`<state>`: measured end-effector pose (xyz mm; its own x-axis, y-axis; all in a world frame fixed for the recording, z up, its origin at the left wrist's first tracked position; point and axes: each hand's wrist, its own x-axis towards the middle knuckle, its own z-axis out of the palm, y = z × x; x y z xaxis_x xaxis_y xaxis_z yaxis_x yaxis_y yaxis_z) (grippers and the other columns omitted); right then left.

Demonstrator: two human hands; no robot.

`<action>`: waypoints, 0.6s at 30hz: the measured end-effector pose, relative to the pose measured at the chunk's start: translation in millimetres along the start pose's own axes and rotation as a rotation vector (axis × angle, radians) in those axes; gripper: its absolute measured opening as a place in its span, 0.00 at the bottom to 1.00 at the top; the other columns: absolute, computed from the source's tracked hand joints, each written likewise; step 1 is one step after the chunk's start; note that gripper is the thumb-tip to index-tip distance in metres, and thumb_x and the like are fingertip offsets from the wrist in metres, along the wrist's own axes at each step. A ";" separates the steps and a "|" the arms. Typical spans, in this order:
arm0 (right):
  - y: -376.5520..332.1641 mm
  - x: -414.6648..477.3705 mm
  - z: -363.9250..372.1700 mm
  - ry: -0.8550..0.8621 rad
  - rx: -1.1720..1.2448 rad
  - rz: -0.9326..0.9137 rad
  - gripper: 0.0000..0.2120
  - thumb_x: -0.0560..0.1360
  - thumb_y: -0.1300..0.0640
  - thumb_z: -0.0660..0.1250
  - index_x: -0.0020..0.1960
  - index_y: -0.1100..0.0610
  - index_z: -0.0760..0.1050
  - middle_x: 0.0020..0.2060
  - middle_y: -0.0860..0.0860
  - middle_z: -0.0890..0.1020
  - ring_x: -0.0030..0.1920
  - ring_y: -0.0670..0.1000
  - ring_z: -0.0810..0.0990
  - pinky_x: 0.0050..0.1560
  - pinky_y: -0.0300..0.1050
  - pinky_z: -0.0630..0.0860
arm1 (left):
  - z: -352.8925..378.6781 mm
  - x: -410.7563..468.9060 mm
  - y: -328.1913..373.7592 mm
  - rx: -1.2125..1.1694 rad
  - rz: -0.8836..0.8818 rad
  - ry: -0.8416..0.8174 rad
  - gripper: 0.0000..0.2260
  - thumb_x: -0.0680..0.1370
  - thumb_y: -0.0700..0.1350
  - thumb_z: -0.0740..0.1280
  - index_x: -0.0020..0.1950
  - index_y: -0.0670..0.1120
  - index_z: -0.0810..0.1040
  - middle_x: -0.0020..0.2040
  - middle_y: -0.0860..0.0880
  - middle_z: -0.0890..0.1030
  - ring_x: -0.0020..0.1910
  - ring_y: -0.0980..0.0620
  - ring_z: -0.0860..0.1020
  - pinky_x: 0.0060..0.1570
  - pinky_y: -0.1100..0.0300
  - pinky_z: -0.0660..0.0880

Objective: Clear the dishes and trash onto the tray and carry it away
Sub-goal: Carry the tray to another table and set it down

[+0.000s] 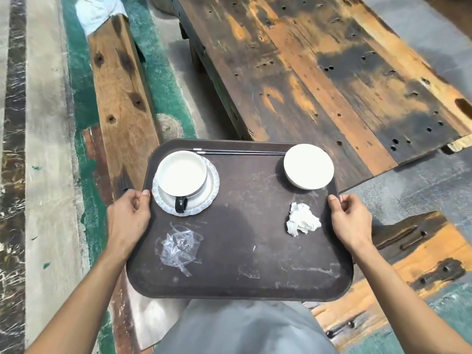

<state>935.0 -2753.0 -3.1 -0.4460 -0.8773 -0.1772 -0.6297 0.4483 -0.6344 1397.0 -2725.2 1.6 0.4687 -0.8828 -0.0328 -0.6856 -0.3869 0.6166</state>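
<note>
A dark brown tray (242,238) is held in the air in front of my body. My left hand (127,214) grips its left rim and my right hand (350,218) grips its right rim. On the tray's far left a dark-handled cup (181,175) stands on a white saucer (212,186). A white bowl (308,166) sits at the far right. Black chopsticks (240,152) lie along the far rim. A crumpled white napkin (302,222) lies near my right hand, and a clear plastic wrapper (178,245) lies near my left.
A worn wooden table (319,72) stretches ahead and to the right of the tray. A wooden bench (120,93) runs along the left, with a pale cloth (98,12) at its far end. Another wooden bench (421,264) is at the lower right. The floor is grey and green.
</note>
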 end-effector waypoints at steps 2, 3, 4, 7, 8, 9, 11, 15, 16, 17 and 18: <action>-8.0 24.6 2.1 0.005 0.013 0.009 0.12 0.79 0.47 0.64 0.41 0.54 0.70 0.33 0.47 0.77 0.38 0.56 0.74 0.42 0.48 0.64 | 10.9 26.2 13.9 0.016 0.015 -0.008 0.14 0.81 0.54 0.62 0.40 0.48 0.76 0.31 0.50 0.78 0.32 0.56 0.74 0.34 0.56 0.66; -10.3 37.9 3.9 0.013 0.019 0.005 0.12 0.79 0.47 0.64 0.41 0.54 0.70 0.33 0.48 0.77 0.38 0.55 0.75 0.42 0.48 0.65 | 17.4 39.8 20.0 0.020 0.028 -0.007 0.15 0.81 0.55 0.62 0.40 0.48 0.77 0.31 0.50 0.78 0.32 0.56 0.75 0.34 0.55 0.66; -13.0 51.6 6.0 0.022 0.026 0.004 0.12 0.79 0.47 0.64 0.41 0.54 0.71 0.34 0.49 0.78 0.38 0.55 0.75 0.42 0.48 0.65 | 24.4 53.8 27.6 0.023 0.036 -0.008 0.15 0.81 0.55 0.61 0.40 0.47 0.77 0.31 0.49 0.78 0.32 0.54 0.75 0.36 0.54 0.68; -21.8 91.9 9.8 0.043 0.038 0.015 0.13 0.79 0.47 0.64 0.41 0.54 0.71 0.34 0.49 0.78 0.36 0.52 0.75 0.42 0.48 0.66 | 46.6 93.1 54.8 0.020 0.052 -0.021 0.15 0.81 0.54 0.61 0.41 0.46 0.78 0.32 0.47 0.79 0.33 0.49 0.76 0.38 0.53 0.69; -24.2 105.3 9.9 0.047 0.038 0.025 0.13 0.79 0.47 0.64 0.42 0.54 0.71 0.34 0.49 0.77 0.36 0.51 0.74 0.42 0.48 0.66 | 54.0 105.7 65.3 0.018 0.061 -0.027 0.15 0.81 0.54 0.62 0.41 0.46 0.77 0.32 0.47 0.79 0.33 0.49 0.75 0.38 0.53 0.69; -26.9 118.2 9.3 0.054 0.048 0.037 0.13 0.79 0.46 0.64 0.42 0.54 0.71 0.34 0.48 0.77 0.35 0.49 0.74 0.42 0.48 0.66 | 61.3 118.9 77.3 0.013 0.068 -0.033 0.15 0.81 0.54 0.62 0.41 0.46 0.77 0.32 0.47 0.78 0.33 0.51 0.75 0.38 0.53 0.69; -29.6 140.1 6.2 0.074 0.069 0.055 0.13 0.79 0.46 0.63 0.43 0.55 0.71 0.34 0.49 0.78 0.35 0.48 0.74 0.41 0.48 0.66 | 75.6 143.8 99.7 0.006 0.092 -0.052 0.15 0.81 0.53 0.62 0.40 0.46 0.76 0.31 0.46 0.78 0.32 0.53 0.74 0.37 0.54 0.68; -32.8 178.8 -2.2 0.119 0.106 0.113 0.14 0.79 0.45 0.63 0.42 0.55 0.71 0.35 0.51 0.79 0.37 0.52 0.76 0.42 0.49 0.66 | 105.3 190.8 144.9 0.010 0.147 -0.079 0.14 0.82 0.52 0.62 0.39 0.47 0.75 0.31 0.47 0.77 0.32 0.55 0.73 0.38 0.55 0.65; -33.2 187.4 -4.6 0.134 0.116 0.141 0.14 0.79 0.45 0.63 0.42 0.55 0.70 0.35 0.51 0.79 0.37 0.53 0.76 0.42 0.49 0.66 | 113.8 203.4 156.7 0.011 0.166 -0.090 0.14 0.82 0.52 0.62 0.39 0.47 0.75 0.31 0.47 0.77 0.32 0.54 0.73 0.38 0.55 0.65; -32.6 194.6 -6.6 0.148 0.121 0.166 0.15 0.79 0.45 0.63 0.41 0.54 0.70 0.35 0.51 0.78 0.37 0.53 0.76 0.42 0.49 0.66 | 121.7 214.6 167.8 0.020 0.184 -0.103 0.14 0.82 0.52 0.62 0.40 0.47 0.76 0.32 0.47 0.77 0.32 0.51 0.73 0.39 0.56 0.65; -31.0 201.1 -8.2 0.166 0.125 0.188 0.15 0.79 0.44 0.63 0.40 0.54 0.70 0.35 0.51 0.78 0.37 0.53 0.75 0.42 0.49 0.67 | 130.0 226.3 179.2 0.034 0.207 -0.115 0.14 0.82 0.52 0.62 0.40 0.47 0.76 0.32 0.48 0.77 0.32 0.50 0.72 0.39 0.56 0.65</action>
<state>859.7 -2942.0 -12.9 -0.6519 -0.7362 -0.1816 -0.4474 0.5668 -0.6918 1307.7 -3028.9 2.4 0.2510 -0.9680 0.0007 -0.7795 -0.2017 0.5931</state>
